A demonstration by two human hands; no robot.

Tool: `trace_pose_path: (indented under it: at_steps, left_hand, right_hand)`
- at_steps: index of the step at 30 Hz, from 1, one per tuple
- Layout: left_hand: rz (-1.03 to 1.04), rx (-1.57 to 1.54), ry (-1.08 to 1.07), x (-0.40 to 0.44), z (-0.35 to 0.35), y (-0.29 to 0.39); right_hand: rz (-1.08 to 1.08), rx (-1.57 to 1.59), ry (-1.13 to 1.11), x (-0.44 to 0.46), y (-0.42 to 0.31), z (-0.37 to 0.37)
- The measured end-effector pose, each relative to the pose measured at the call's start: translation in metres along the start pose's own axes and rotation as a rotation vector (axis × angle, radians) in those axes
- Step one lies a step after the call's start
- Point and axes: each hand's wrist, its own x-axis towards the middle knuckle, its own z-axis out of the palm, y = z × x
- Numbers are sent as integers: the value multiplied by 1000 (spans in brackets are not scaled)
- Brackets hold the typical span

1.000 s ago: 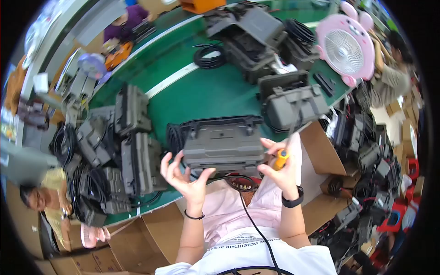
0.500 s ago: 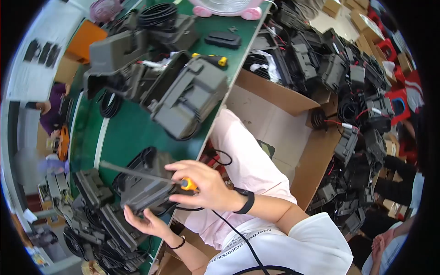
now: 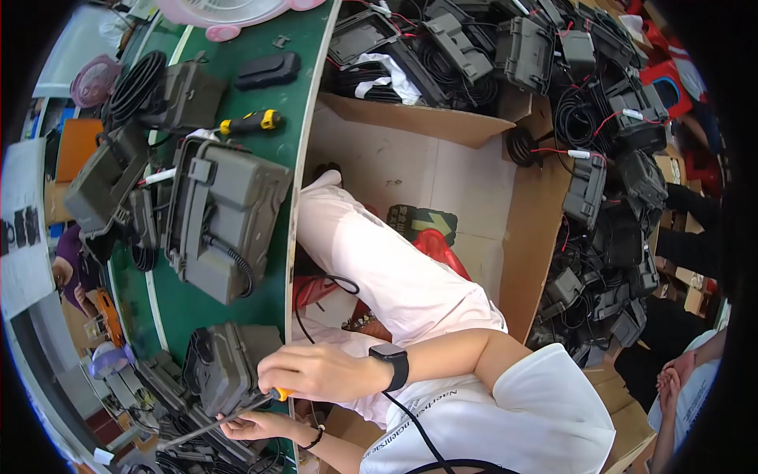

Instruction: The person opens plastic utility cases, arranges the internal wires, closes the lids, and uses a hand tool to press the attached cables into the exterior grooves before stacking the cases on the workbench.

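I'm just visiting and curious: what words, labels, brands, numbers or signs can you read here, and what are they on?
"Naer...": start of the tilted lettering on the white shirt; the rest is too unclear to quote surely.
Floor sign: pale arrow-like mark; its characters are too small to read.
Posted sheet: dark pictures; any print is too blurred.

The box (image 3: 237, 365) is grey, the screwdriver handle (image 3: 280, 393) orange, the tabletop (image 3: 267, 310) green, trousers (image 3: 395, 296) pale pink, shirt (image 3: 513, 407) white with dark lettering (image 3: 439, 398).
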Motion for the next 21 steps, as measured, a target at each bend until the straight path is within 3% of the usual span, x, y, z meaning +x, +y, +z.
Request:
trace_pose_path:
  at_steps: [2,6,12,18,21]
  left_hand:
    - [-43,23,20,1,-1,-3]
    - [118,60,23,-1,3,-6]
    - [44,99,-44,-1,3,12]
    - [-22,113,44,-4,14,30]
    - [69,137,29,-4,12,25]
  right_hand:
    - [-9,-4,-27,-2,-1,-2]
    - [-28,2,-22,-6,-3,0]
    - [23,83,-52,-9,-6,1]
    - [134,176,-137,-1,-5,-4]
    - [156,223,-134,0,-5,-6]
